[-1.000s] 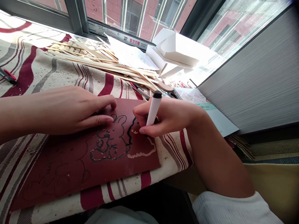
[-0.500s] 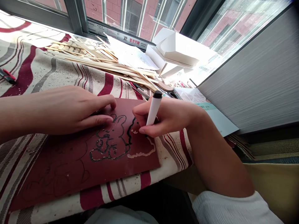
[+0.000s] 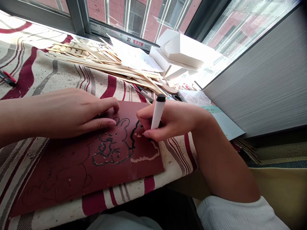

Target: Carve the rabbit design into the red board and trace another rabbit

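Observation:
A dark red board (image 3: 72,172) lies on the striped cloth, carved with a rabbit outline (image 3: 115,143) partly filled in black. My left hand (image 3: 72,111) rests flat on the board's upper left, fingers stretched out beside the rabbit's ears. My right hand (image 3: 172,119) is closed round a white marker (image 3: 157,113) with a black end, its tip down on the board at the black line right of the rabbit.
Thin wooden strips (image 3: 100,60) and papers (image 3: 136,57) pile up behind the board. White cardboard boxes (image 3: 182,51) sit by the window. A red and black pen (image 3: 8,78) lies at the far left. A grey panel (image 3: 263,76) stands at the right.
Nearly nothing has moved; my right hand and the marker have shifted very slightly on the board. The left hand stays in place.

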